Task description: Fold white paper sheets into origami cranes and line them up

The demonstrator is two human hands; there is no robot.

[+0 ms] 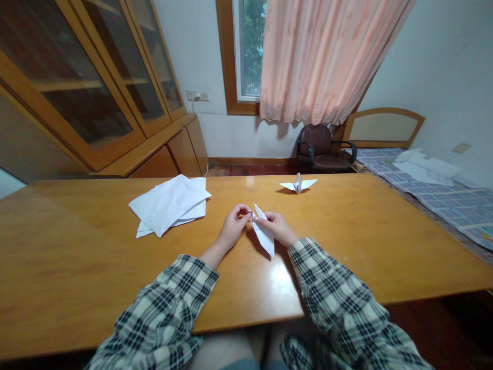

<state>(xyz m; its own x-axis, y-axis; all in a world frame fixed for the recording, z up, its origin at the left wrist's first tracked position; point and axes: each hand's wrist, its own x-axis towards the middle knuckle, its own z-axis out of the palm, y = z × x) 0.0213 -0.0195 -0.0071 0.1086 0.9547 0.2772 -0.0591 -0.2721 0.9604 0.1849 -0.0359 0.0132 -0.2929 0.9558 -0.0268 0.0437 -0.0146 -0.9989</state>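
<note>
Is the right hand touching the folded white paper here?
Touching. The head view shows the right hand at the paper's right edge, its thumb lying over the upper part of the folded white paper.

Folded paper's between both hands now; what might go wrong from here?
The left hand pinches a narrow part of the folded paper while the right hand holds its body, so a hard tug might tear it. The paper crane stands near the far edge of the table and could fall if bumped.
</note>
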